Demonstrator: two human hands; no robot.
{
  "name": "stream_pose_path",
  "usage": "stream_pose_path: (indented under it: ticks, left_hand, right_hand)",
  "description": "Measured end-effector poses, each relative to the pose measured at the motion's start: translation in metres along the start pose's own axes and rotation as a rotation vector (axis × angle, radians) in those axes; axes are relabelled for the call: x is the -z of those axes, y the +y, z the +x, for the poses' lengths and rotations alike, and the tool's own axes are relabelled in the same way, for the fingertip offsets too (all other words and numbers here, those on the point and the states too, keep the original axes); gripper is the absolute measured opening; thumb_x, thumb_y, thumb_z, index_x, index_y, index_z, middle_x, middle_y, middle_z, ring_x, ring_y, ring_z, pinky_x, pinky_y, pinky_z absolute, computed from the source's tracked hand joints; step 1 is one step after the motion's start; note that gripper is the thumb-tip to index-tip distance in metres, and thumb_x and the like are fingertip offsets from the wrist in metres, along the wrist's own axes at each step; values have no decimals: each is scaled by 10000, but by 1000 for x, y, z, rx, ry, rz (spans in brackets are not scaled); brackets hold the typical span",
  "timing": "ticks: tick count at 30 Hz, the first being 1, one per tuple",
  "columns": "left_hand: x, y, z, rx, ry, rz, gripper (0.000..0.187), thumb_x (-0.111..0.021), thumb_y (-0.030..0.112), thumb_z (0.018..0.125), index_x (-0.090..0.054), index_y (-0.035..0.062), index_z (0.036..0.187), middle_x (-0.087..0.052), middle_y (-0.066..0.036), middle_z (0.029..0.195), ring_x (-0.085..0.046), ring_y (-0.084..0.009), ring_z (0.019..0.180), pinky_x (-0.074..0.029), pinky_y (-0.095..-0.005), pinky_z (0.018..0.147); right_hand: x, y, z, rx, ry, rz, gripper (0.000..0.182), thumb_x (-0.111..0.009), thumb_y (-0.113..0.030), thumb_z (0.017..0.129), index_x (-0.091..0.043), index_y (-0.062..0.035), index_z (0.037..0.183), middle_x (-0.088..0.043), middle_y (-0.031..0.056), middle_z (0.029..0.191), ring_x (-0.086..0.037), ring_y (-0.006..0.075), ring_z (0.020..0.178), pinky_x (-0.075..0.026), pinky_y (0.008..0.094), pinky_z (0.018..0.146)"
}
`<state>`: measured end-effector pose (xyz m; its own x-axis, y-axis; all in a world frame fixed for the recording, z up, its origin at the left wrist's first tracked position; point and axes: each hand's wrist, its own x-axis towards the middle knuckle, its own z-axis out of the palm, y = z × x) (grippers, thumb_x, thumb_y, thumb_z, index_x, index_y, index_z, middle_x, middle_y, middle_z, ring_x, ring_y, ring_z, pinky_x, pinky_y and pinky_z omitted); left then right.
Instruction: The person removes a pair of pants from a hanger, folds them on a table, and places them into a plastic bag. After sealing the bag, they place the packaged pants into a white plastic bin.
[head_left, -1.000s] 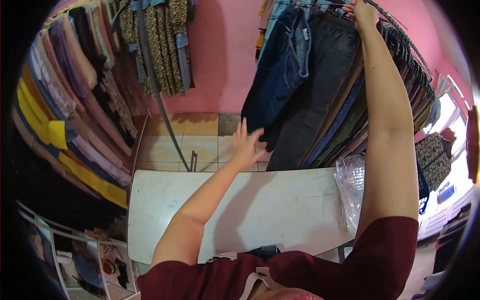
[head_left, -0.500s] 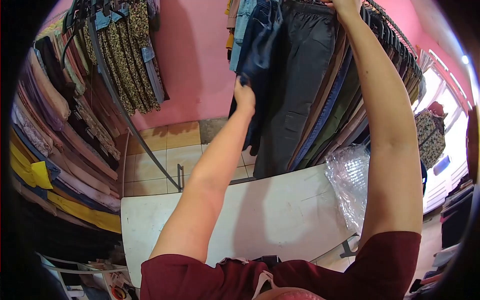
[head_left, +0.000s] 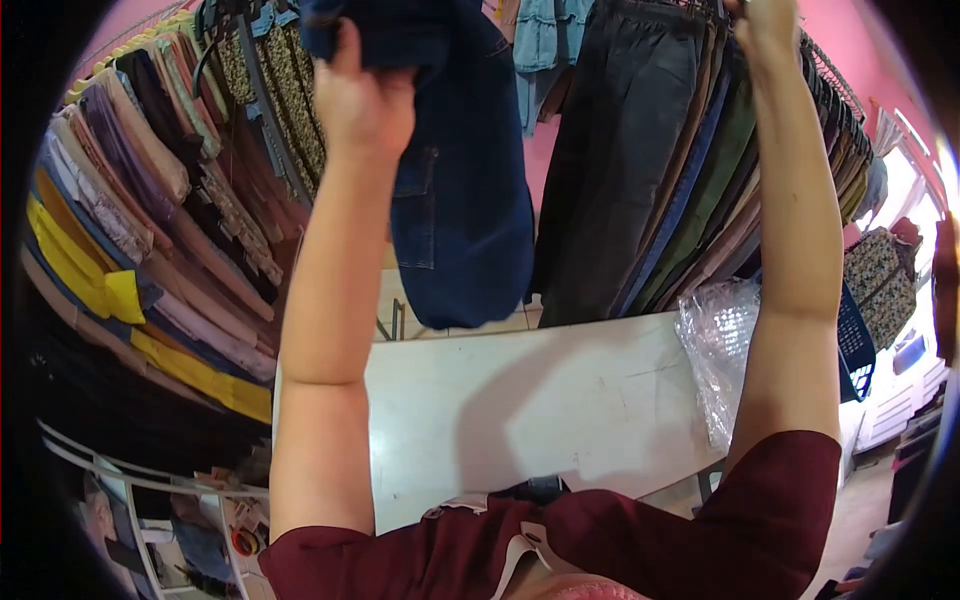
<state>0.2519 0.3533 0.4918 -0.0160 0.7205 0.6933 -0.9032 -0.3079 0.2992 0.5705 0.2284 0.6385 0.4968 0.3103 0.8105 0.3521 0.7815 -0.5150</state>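
A pair of dark blue jeans point(head_left: 470, 190) with pale pocket stitching hangs folded over from my left hand point(head_left: 365, 105), which is raised at the upper middle with its fingers closed on the denim. At the top right, my right hand point(head_left: 770, 30) reaches up to the rail with bent fingers. The top edge of the view cuts it off, and what it grips is hidden. Below and left of it hang dark grey trousers point(head_left: 625, 130) with an elastic waist. Brown, blue and green trousers point(head_left: 700, 200) hang close beside them.
A white table point(head_left: 540, 400) stands before me, with crumpled clear plastic wrap point(head_left: 715, 340) at its right end. Packed garments point(head_left: 150, 220) line the left rack. Light denim clothes point(head_left: 550, 40) hang at the back, and a blue plastic basket point(head_left: 855, 340) is at the right.
My left hand has pulled the dark blue jeans off to the left and nearer to me, away from the grey trousers. My right hand stays up at the rail, slightly farther right in view.
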Motion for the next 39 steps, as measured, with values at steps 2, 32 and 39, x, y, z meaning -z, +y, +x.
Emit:
stream_pose_path:
  ticks: [2,32,39]
  left_hand:
    - [-5,40,-43,90,21,-83,310,-484,210,965,-464,67,1240,-564,-71,1201,-591,-269,1031,-539,-417,792]
    - [53,111,-560,1632,-805,1918,678,-536,581,793,-628,-68,965,-638,-283,950,-620,-410,931,-491,-460,824]
    - [29,50,-420,715,-676,1985,406,-561,325,896,-579,18,1160,-596,-191,1124,-536,-352,1100,-442,-410,908]
  right_hand:
    - [35,-27,-36,30,54,-80,270,-503,-271,916,-565,-10,946,-635,146,674,-649,236,594,-480,308,441]
    - [326,-46,-613,-1185,-139,-177,361,-481,-293,962,-566,30,1099,-641,110,858,-611,140,717,-499,253,614]
    - [318,-66,-598,-1042,-281,-196,400,-497,-322,953,-553,37,1119,-636,82,796,-575,127,700,-482,263,645]
